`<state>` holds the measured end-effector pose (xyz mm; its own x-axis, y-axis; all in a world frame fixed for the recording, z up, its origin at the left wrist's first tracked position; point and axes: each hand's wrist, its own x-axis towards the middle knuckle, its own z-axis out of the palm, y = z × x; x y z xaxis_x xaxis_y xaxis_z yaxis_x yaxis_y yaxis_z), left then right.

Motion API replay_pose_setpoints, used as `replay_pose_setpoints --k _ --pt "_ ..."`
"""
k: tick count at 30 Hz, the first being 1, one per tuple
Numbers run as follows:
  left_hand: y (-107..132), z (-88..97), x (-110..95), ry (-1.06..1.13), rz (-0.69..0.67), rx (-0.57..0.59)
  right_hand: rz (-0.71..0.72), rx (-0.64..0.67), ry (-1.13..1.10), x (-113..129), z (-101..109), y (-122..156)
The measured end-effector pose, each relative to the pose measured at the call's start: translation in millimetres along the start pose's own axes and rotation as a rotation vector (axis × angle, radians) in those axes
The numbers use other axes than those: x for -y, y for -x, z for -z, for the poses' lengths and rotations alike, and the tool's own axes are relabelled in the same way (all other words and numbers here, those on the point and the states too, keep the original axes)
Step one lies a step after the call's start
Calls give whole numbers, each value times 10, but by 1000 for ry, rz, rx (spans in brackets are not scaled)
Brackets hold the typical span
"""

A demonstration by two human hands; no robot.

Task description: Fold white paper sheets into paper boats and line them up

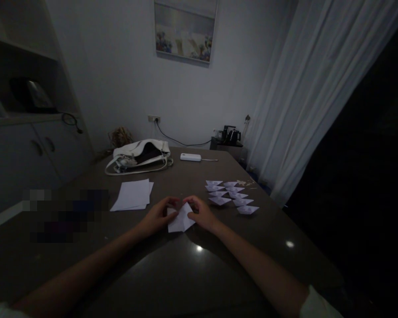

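Between my two hands is a partly folded sheet of white paper (183, 221), held just over the dark tabletop with a crease down its middle. My left hand (159, 216) pinches its left side between thumb and fingers. On the opposite side, my right hand (200, 213) grips the paper with the thumb in front and the fingers behind. To the right, several small white paper boats (220, 201) stand in two columns. A stack of white paper sheets (132, 194) lies flat to the left, beyond my left hand.
A white handbag (141, 154) rests at the table's far left. Right of it lies a white power bank (190, 157) with a short cable. Small scraps (245, 182) lie past the boats. A white curtain (285, 97) hangs beyond the right edge of the table (172, 274).
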<state>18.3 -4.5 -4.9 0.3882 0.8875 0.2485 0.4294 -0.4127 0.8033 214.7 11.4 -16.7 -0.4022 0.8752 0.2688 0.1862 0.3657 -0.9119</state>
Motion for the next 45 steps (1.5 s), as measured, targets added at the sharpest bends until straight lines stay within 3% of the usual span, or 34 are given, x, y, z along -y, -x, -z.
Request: replay_pose_setpoints --k 5,12,16,23,30,45 --pt "-20 36 79 -188 -21 -3 8 -49 291 81 46 47" --pt "-2 67 -39 -353 15 51 83 1 602 109 118 83" --pt "6 68 -85 -348 53 100 142 17 737 160 137 97" --pt "-11 78 -54 -353 161 61 162 125 799 225 107 129" --pt "15 47 -61 -237 33 87 173 152 851 235 103 130" --pt "13 90 -63 -364 -310 275 152 186 927 275 96 144"
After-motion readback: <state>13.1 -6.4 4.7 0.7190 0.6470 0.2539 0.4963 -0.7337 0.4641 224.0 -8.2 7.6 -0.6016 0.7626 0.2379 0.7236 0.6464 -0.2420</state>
